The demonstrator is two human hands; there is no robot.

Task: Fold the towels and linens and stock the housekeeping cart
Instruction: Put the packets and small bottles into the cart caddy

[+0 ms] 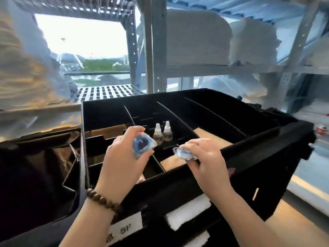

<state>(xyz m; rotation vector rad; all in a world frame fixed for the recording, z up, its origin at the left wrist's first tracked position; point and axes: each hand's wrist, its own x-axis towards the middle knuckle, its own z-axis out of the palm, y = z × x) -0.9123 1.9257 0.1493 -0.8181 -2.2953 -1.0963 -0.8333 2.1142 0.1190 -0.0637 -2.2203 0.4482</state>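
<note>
- head view: the left hand [122, 154] curls its fingers round a round blue wrapped packet [143, 146]; the right hand [206, 157] pinches a white wrapped packet [184, 154].
- both grips hang over the black cart tray [258, 139]; two small bottles [162, 133] stand just beyond, between them.
- folded white towels [195, 38] lie on a shelf well beyond both grips.

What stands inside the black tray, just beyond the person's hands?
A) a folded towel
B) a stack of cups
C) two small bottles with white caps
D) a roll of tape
C: two small bottles with white caps stand upright side by side in a compartment of the black tray, just past the left hand.
</note>
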